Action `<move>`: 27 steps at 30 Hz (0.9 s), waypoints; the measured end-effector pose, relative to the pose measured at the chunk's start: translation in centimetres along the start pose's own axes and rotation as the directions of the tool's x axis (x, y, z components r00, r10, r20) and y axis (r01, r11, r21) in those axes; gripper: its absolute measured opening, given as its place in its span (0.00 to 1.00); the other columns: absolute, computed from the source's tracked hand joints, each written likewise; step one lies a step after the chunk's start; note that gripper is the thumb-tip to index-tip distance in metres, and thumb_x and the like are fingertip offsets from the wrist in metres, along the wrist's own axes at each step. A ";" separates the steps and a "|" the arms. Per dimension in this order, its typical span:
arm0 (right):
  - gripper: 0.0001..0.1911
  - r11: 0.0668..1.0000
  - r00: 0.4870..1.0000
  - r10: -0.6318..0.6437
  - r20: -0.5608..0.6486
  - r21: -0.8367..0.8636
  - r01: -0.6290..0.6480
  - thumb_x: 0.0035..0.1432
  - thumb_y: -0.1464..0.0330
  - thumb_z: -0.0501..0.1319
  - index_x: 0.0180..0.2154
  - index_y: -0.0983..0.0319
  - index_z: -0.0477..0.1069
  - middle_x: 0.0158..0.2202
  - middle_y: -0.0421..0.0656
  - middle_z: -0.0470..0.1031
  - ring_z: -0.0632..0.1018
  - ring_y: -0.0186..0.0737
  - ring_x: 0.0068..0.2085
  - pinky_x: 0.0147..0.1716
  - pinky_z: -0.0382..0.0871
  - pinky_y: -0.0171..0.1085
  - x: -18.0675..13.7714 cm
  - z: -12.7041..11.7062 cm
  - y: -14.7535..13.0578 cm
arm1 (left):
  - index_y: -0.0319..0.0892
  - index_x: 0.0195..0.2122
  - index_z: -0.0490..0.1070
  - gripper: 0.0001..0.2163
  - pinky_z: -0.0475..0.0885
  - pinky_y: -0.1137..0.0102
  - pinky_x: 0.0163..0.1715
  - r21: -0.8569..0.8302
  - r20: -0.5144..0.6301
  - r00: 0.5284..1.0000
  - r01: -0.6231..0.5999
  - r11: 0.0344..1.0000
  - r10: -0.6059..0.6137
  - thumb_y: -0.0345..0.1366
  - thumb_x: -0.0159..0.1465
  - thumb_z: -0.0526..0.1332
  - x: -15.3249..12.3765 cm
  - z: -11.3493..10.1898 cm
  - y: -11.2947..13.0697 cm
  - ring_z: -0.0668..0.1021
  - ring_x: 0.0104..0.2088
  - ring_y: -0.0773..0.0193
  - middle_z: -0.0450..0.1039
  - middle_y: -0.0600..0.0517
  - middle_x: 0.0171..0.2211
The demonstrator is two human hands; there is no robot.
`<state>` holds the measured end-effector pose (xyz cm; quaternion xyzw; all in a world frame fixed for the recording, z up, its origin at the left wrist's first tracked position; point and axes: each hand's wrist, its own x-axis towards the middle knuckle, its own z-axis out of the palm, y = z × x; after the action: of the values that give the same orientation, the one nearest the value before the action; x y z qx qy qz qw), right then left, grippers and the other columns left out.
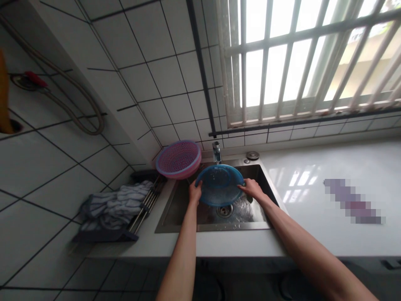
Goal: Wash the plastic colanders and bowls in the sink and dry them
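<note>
A translucent blue plastic basin point(220, 186) is tilted over the sink point(175, 209), below the chrome faucet point(216, 152). My left hand point(194, 193) grips its left rim, thumb along the edge. On the opposite side, my right hand point(251, 187) is closed on the rim. Wet streaks and drops show on the sink floor around the drain point(224, 211). The undersides of both hands' fingers are partly hidden by the basin.
A pink colander point(178, 159) leans at the sink's back left corner. Left of the sink, a striped cloth point(120, 205) lies on a rack point(145, 211). A round metal drain stopper point(252, 155) sits behind the sink. White countertop point(307, 209) extends right, with a blurred patch on it.
</note>
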<state>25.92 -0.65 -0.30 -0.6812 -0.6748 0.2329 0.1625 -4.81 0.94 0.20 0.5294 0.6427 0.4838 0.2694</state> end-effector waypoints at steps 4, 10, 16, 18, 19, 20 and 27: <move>0.23 1.000 1.000 0.007 0.006 -0.005 -0.007 0.73 0.54 0.54 0.47 0.61 0.82 0.46 0.56 0.83 0.84 0.54 0.50 0.46 0.72 0.38 0.5 0.1 0.7 | 0.43 0.65 0.72 0.25 0.75 0.52 0.60 -0.060 0.077 0.997 -0.001 0.998 0.006 0.38 0.66 0.67 -0.4 0.3 0.3 0.82 0.56 0.50 0.81 0.44 0.55; 0.23 0.994 0.997 0.075 -0.028 -0.083 -0.077 0.73 0.54 0.54 0.52 0.61 0.80 0.50 0.57 0.82 0.83 0.56 0.52 0.47 0.73 0.41 0.7 -0.7 0.7 | 0.37 0.66 0.68 0.25 0.69 0.59 0.66 -0.044 -0.083 0.974 -0.217 0.975 0.213 0.29 0.68 0.55 -1.2 -0.2 4.3 0.75 0.64 0.52 0.73 0.40 0.64; 0.23 0.994 0.999 0.050 -0.011 -0.097 -0.050 0.73 0.55 0.53 0.53 0.60 0.80 0.51 0.57 0.82 0.83 0.56 0.53 0.48 0.74 0.43 0.0 -0.9 0.1 | 0.42 0.69 0.66 0.29 0.59 0.57 0.73 0.116 0.026 0.800 -0.597 0.794 0.599 0.29 0.65 0.58 1.1 0.9 13.1 0.68 0.70 0.53 0.67 0.47 0.69; 0.22 0.995 0.999 0.039 -0.007 -0.094 -0.039 0.73 0.55 0.54 0.52 0.59 0.80 0.51 0.57 0.82 0.83 0.55 0.53 0.48 0.74 0.43 -0.3 -0.9 -0.1 | 0.42 0.70 0.66 0.30 0.55 0.56 0.74 0.141 0.122 0.752 -0.660 0.738 0.648 0.29 0.64 0.59 2.8 1.6 15.4 0.65 0.72 0.53 0.65 0.47 0.71; 0.22 0.995 0.999 0.033 -0.007 -0.096 -0.034 0.73 0.55 0.54 0.52 0.58 0.80 0.51 0.56 0.82 0.83 0.55 0.53 0.48 0.73 0.43 -0.4 -0.9 -0.2 | 0.42 0.68 0.68 0.29 0.54 0.55 0.74 0.150 0.164 0.748 -0.663 0.733 0.643 0.29 0.64 0.60 3.6 2.0 16.2 0.65 0.72 0.52 0.66 0.47 0.71; 0.21 0.995 1.000 0.030 -0.006 -0.098 -0.030 0.73 0.55 0.54 0.52 0.58 0.80 0.51 0.56 0.82 0.83 0.55 0.53 0.48 0.73 0.42 -0.5 -0.9 -0.2 | 0.42 0.66 0.71 0.27 0.55 0.54 0.74 0.157 0.195 0.756 -0.652 0.742 0.624 0.30 0.65 0.60 4.3 2.2 16.7 0.66 0.71 0.52 0.68 0.47 0.69; 0.22 0.996 1.000 0.025 -0.003 -0.081 -0.026 0.73 0.55 0.54 0.52 0.59 0.81 0.50 0.57 0.82 0.83 0.56 0.52 0.48 0.73 0.42 -0.2 -1.2 0.3 | 0.44 0.62 0.74 0.23 0.59 0.58 0.72 0.145 0.255 0.761 -0.639 0.755 0.596 0.31 0.65 0.62 4.1 2.0 15.2 0.71 0.67 0.54 0.72 0.48 0.66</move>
<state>26.86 -0.76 0.56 -0.6961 -0.6747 0.2066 0.1326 2.12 5.00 13.88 0.7835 0.4516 0.4164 0.0935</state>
